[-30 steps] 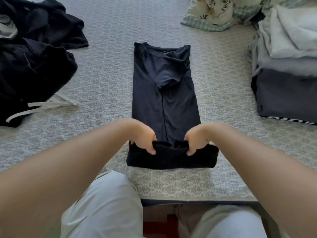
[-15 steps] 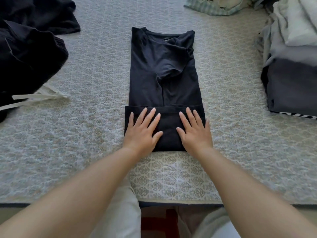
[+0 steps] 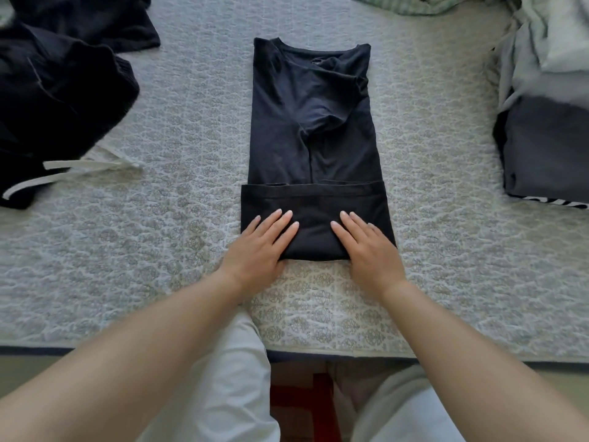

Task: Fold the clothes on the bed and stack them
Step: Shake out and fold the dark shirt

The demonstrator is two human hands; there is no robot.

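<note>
Black shirt (image 3: 314,129) lies flat under both hands (image 3: 314,244), hem folded.

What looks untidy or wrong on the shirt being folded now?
On the shirt, the folded-in sleeve is bunched and wrinkled near the collar, not flat. The bottom fold sits slightly wider than the body. Both hands, left and right, press it flat.

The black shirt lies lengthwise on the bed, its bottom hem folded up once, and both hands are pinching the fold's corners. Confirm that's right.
Not quite. The head view shows the black shirt lengthwise on the bed with its hem folded up once, but the left hand and right hand lie flat with straight fingers, pressing the fold, not pinching its corners.
</note>
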